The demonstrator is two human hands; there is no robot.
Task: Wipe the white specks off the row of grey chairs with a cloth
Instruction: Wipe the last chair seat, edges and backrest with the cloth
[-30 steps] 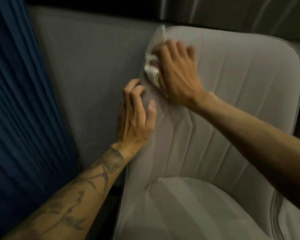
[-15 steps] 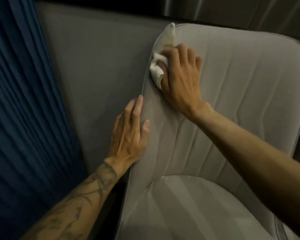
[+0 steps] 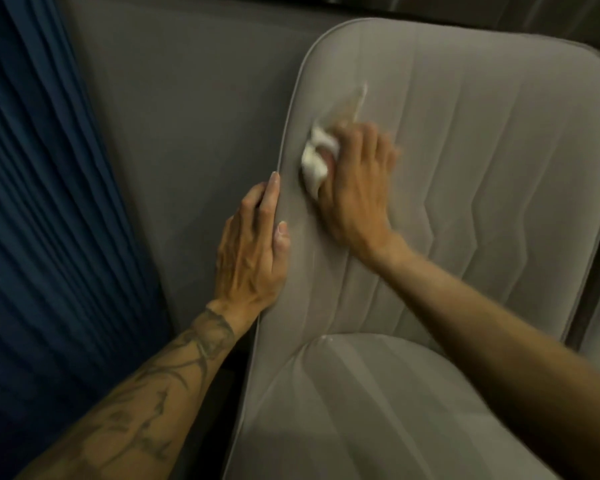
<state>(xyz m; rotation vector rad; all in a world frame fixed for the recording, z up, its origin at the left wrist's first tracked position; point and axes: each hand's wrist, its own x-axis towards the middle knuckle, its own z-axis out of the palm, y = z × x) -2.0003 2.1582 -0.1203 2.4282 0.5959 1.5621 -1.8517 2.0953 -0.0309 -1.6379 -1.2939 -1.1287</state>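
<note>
one white cloth [image 3: 314,164] is bunched up in the right hand [image 3: 354,188], which grips it and presses it against the backrest of one grey chair [image 3: 482,168]; the cloth sticks out on the thumb side of that grip, and a blurred tail of it trails just above the fingers. just left of the grip and slightly lower, the left hand [image 3: 253,251] lies relaxed and flat along the backrest's piped edge, fingers straight and thumb on the front face, holding nothing. well below the grip, where backrest meets seat, one small white speck [image 3: 324,337] shows. one tattoo [image 3: 174,375] runs down the left forearm. far left of the grip hangs one blue pleated curtain [image 3: 42,202], with a grey wall [image 3: 187,116] between it and the chair.
</note>
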